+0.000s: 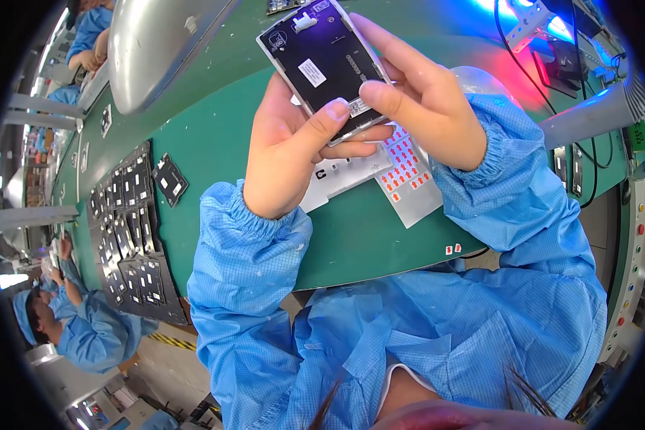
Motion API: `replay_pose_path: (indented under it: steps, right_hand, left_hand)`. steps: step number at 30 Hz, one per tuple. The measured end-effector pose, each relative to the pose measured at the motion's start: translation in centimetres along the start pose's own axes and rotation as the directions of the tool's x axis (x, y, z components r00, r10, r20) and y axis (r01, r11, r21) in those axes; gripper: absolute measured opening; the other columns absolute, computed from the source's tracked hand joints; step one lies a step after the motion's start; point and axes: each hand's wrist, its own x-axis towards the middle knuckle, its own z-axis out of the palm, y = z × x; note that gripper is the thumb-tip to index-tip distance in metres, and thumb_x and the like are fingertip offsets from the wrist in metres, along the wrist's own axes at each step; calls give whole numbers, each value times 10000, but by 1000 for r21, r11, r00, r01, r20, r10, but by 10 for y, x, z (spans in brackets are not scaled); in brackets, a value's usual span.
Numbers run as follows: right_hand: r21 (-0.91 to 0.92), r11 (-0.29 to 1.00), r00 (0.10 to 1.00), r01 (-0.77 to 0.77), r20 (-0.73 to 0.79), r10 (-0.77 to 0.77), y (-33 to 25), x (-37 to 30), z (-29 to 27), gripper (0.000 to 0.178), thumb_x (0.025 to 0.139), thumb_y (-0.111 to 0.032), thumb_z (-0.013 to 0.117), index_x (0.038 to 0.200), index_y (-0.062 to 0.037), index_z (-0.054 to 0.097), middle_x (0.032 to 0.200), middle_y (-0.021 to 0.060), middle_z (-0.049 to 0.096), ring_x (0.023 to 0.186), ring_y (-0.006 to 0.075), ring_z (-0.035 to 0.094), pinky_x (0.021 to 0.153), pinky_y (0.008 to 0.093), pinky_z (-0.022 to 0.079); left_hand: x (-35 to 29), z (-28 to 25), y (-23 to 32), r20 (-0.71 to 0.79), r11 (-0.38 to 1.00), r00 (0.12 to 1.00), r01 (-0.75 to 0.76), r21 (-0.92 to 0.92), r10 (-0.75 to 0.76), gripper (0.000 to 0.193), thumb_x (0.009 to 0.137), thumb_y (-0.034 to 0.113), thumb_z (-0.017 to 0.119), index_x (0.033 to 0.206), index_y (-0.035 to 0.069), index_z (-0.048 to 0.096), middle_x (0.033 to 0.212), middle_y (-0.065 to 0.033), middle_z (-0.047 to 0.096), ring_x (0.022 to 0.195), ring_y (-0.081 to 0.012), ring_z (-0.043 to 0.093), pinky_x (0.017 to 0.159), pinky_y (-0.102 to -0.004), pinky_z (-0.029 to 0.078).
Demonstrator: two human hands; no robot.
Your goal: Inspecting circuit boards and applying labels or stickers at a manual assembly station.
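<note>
Both my hands hold up one flat black phone display module [330, 54] with a light frame, tilted above the bench. My left hand [288, 140] grips its lower left edge, the thumb lying across the bottom. From the right, my right hand [430, 100] clasps the lower right corner, its thumb pressed on the face near a small white label. A white label and a pale tab also show on the black face. Beneath my hands lie a sheet of red arrow stickers [408, 175] and a white sheet [347, 179] with black marks, partly hidden by my hands.
A black tray [158, 251] with rows of similar black parts lies left on the green bench [365, 244]; one loose black part [170, 179] sits beside it. A large grey lamp hood [158, 50] hangs upper left. Cables and a metal arm [595, 118] are at right. Co-workers sit at left.
</note>
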Motion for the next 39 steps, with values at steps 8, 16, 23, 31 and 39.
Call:
replay_pose_path:
  steps: [8, 16, 23, 31, 39]
  right_hand:
    - [102, 994, 999, -45, -9, 47, -5, -4, 4, 545, 843, -68, 541, 1335, 4, 319, 987, 154, 606, 844, 123, 564, 726, 275, 484]
    - [243, 958, 988, -153, 53, 145, 1, -1, -1, 483, 890, -121, 499, 1329, 2, 338, 1009, 114, 596, 861, 116, 562, 729, 262, 477]
    - [318, 939, 988, -127, -38, 147, -9, 4, 5, 466, 872, -93, 515, 1298, 1, 351, 1026, 131, 592, 928, 167, 569, 824, 300, 451]
    - [-183, 981, 994, 72, -69, -86, 1, -1, 1, 294, 786, -13, 561, 1077, -13, 518, 906, 157, 620, 817, 220, 632, 730, 289, 487]
    - [-424, 880, 977, 214, 81, -198, -2, -1, 0, 327, 775, 40, 551, 1101, 24, 534, 1012, 146, 609, 894, 229, 623, 784, 302, 491]
  left_hand:
    - [-4, 2, -3, -26, 996, 998, -55, 72, 57, 508, 878, 127, 497, 1276, -2, 209, 1046, -231, 556, 786, -319, 651, 633, -325, 583]
    - [-2, 4, 1, -10, 998, 999, -46, 35, 46, 517, 871, 107, 496, 1276, -3, 193, 1038, -256, 554, 796, -339, 646, 621, -318, 582]
    - [-4, -3, 6, 46, 998, 999, -31, 61, 28, 631, 814, 48, 531, 1317, 3, 154, 1151, -229, 503, 939, -334, 606, 772, -366, 541]
    - [-9, -31, 49, 18, 816, 972, -205, 541, 233, 541, 776, 89, 586, 1258, -54, 388, 1130, -149, 543, 1044, -208, 528, 916, -315, 395]
    - [-15, -28, 46, 13, 768, 967, -210, 605, 255, 315, 793, 2, 593, 1094, -80, 550, 979, -127, 618, 902, -166, 588, 810, -269, 463]
